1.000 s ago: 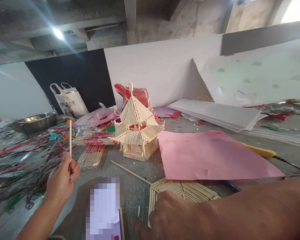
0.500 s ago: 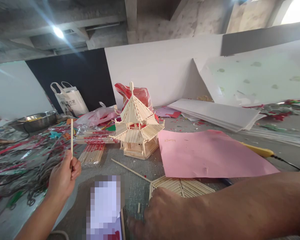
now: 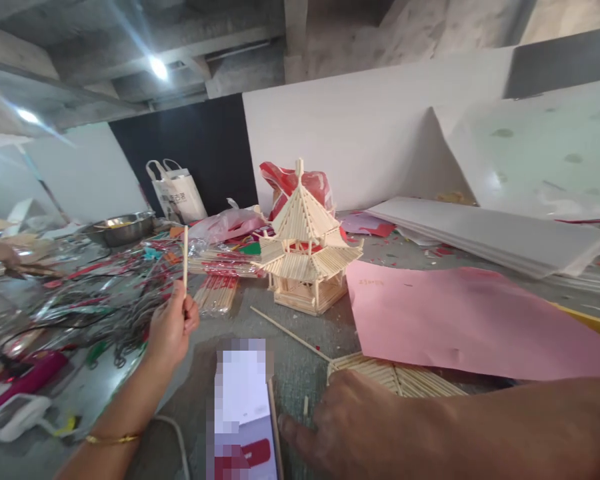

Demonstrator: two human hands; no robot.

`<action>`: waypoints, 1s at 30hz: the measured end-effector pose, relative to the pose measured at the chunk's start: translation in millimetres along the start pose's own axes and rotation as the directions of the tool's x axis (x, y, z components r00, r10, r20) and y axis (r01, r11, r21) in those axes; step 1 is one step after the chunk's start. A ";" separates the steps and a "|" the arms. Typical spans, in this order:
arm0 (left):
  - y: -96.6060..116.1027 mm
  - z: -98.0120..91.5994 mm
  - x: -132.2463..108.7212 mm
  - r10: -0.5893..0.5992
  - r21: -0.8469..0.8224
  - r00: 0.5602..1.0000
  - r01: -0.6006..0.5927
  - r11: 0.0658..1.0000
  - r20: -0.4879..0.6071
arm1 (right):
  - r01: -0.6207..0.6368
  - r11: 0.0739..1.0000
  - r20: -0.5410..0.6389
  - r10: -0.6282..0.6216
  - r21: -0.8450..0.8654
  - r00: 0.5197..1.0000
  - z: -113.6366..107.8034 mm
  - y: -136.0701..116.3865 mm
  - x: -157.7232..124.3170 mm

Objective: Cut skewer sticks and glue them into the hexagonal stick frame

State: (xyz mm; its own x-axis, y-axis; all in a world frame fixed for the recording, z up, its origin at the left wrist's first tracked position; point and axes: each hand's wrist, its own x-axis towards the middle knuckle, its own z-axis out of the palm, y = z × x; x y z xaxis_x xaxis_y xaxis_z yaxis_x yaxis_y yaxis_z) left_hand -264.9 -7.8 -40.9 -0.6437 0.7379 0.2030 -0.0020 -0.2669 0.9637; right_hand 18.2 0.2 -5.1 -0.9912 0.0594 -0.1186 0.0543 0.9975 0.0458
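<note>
My left hand [image 3: 171, 328] pinches a thin wooden stick [image 3: 185, 261] and holds it upright above the table. My right hand [image 3: 343, 417] lies low at the near edge beside a flat panel of glued sticks [image 3: 397, 377]; one finger points left toward a phone [image 3: 243, 417] lying on the table. Its other fingers are mostly hidden from me. A small pagoda model made of sticks [image 3: 307, 243] stands in the middle, just behind a loose long stick [image 3: 290, 333].
A pink paper sheet [image 3: 473, 320] lies right of the pagoda. Bundles of sticks [image 3: 219, 293], tangled wires and scraps [image 3: 93, 303] crowd the left. A metal bowl [image 3: 120, 229], a white tote bag [image 3: 177, 193] and stacked white boards [image 3: 485, 230] stand behind.
The view has swung to the left, bringing more of the cluttered left side into sight. My right hand has slid off the stick panel toward the phone. The left hand still holds its stick upright.
</note>
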 end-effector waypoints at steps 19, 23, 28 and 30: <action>-3.6 -1.1 5.8 -0.023 -0.144 1.000 0.022 0.989 -0.008 | -0.018 0.981 0.024 0.023 -0.194 0.999 -2.5 14.1 19.2; -3.3 -0.2 6.2 -0.029 -0.155 0.999 0.026 0.988 -0.017 | -0.020 0.986 0.131 0.042 -0.163 0.991 -8.8 15.3 28.7; -3.3 0.1 6.3 -0.041 -0.152 0.999 0.037 0.988 -0.019 | -0.069 0.987 0.173 0.094 -0.145 0.980 -11.7 18.3 39.1; -3.0 0.6 6.0 -0.044 -0.147 0.999 0.040 0.988 -0.022 | -0.081 0.987 0.143 0.100 -0.137 0.985 -9.5 20.6 42.6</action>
State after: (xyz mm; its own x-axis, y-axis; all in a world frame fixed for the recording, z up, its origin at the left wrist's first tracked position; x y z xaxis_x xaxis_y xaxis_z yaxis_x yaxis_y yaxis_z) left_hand -268.3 -2.3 -42.5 -0.6593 0.7353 0.1570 -0.1400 -0.3252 0.9352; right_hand -24.1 23.0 0.2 -0.9533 0.1642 -0.2536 0.1173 0.9747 0.1903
